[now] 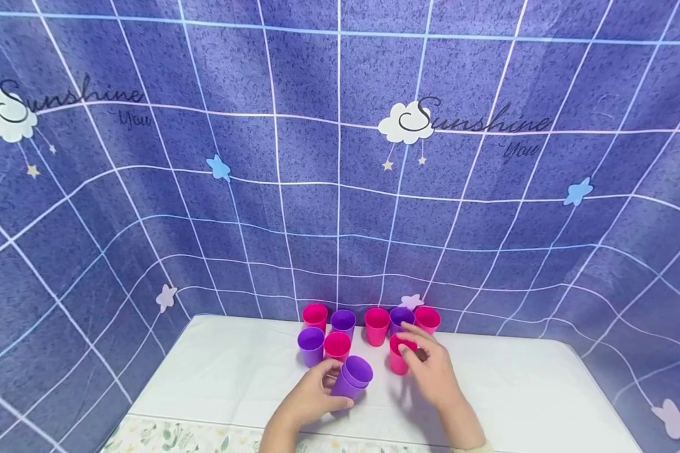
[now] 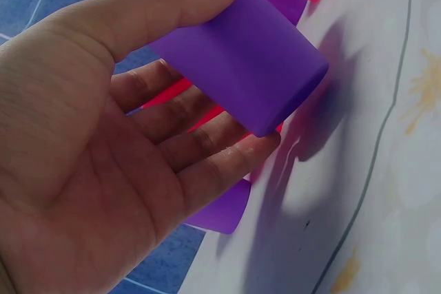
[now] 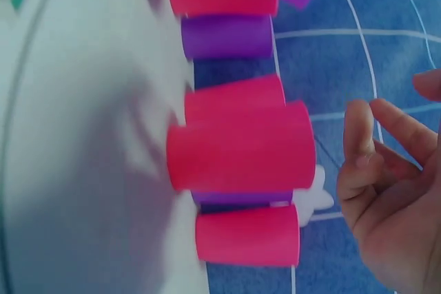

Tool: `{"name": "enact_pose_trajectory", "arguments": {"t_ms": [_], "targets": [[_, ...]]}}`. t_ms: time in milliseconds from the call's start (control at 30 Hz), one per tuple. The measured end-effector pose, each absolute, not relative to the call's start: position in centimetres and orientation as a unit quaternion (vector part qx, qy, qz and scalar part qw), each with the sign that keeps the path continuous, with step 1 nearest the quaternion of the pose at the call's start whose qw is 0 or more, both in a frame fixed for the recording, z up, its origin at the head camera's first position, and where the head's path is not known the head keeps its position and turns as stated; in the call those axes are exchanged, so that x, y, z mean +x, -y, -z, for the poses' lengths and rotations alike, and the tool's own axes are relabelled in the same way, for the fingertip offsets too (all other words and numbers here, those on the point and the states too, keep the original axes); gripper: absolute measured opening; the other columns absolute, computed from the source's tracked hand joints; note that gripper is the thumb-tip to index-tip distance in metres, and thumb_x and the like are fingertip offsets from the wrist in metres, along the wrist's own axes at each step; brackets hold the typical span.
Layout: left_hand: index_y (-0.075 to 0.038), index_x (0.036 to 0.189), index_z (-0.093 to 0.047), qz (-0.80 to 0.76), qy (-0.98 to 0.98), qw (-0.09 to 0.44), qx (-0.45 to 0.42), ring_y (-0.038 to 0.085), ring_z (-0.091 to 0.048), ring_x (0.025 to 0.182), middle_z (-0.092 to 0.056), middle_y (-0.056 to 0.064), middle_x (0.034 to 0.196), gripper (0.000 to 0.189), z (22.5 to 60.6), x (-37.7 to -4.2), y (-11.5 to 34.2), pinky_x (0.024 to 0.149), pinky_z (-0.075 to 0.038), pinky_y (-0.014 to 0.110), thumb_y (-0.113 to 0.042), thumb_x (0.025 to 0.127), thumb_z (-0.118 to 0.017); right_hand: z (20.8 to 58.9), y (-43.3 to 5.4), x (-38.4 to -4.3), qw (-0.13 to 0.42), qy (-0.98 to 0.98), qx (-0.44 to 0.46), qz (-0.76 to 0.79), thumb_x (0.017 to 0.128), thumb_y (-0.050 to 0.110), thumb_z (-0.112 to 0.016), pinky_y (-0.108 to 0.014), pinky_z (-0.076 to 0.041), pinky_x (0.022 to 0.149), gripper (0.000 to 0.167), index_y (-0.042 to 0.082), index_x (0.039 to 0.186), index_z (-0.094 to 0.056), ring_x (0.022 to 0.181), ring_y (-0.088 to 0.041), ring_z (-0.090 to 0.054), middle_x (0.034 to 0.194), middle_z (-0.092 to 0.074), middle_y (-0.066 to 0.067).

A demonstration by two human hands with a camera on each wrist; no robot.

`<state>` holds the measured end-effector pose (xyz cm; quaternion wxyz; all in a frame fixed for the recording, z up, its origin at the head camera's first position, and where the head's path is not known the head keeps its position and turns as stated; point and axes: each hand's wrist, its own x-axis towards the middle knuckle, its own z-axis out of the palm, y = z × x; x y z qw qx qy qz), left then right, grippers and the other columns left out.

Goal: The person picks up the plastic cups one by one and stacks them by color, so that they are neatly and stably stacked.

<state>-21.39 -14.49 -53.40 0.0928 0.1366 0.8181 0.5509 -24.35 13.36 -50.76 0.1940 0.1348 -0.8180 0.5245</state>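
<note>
Likely stacking: left grip [image 1: 313, 391] pinches two nested purple cups [image 1: 347, 385]; empty, loosely parted right grip [image 1: 435, 372] should pinch the pink cup [image 1: 397, 363] beneath.

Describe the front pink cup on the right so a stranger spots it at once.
Find the white table against the blue grid-patterned backdrop. Near its back edge, take the right cluster of four cups. The pink cup stands foremost there; behind it, a purple cup sits between two other pink ones.
</note>
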Motion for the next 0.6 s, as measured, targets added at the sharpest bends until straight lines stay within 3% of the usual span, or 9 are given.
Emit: {"name": "enact_pose_trajectory", "arguments": {"t_ms": [100,167,367,600], "targets": [[0.004,0.141,-0.055,-0.554,-0.816,0.093,0.139,0.035,-0.067,0.121,-0.067,0.018,0.133,0.072,53.3,-21.4,14.4,0.103,-0.058,0.052,-0.011,0.08,-0.09,50.6,-14.1,-25.0,0.203,0.834,0.112,-0.501,0.093,0.005,-0.072,-0.015,-0.051,0.075,0.026,0.012,0.117,-0.08,0.114,-0.018,-0.066,0.142,-0.07,-0.008],[0.005,0.141,-0.055,-0.556,-0.814,0.094,0.14,0.034,-0.067,0.12,-0.068,0.018,0.133,0.072,53.2,-21.4,14.3,0.102,-0.059,0.05,-0.01,0.08,-0.089,50.6,-14.5,-25.4,0.212,0.84,0.111,-0.488,0.094,0.005,-0.07,-0.018,-0.051,0.074,0.027,0.01,0.118,-0.079,0.108,-0.015,-0.065,0.141,-0.07,-0.011],[0.005,0.141,-0.055,-0.563,-0.809,0.095,0.142,0.033,-0.068,0.118,-0.069,0.018,0.131,0.07,53.2,-21.4,14.3,0.1,-0.061,0.047,-0.009,0.081,-0.089,51.0,-15.1,-26.3,0.221,0.843,0.139,-0.47,0.098,0.007,-0.063,-0.025,-0.057,0.083,0.029,0.003,0.124,-0.076,0.118,-0.034,-0.068,0.138,-0.069,-0.02],[0.004,0.14,-0.055,-0.566,-0.806,0.098,0.14,0.032,-0.068,0.117,-0.069,0.017,0.129,0.07,53.3,-21.4,14.3,0.099,-0.061,0.047,-0.008,0.08,-0.089,51.9,-15.1,-26.7,0.204,0.856,0.159,-0.448,0.104,0.014,-0.057,-0.056,-0.053,0.104,0.032,0.005,0.13,-0.072,0.136,-0.044,-0.06,0.142,-0.066,-0.018]]}}
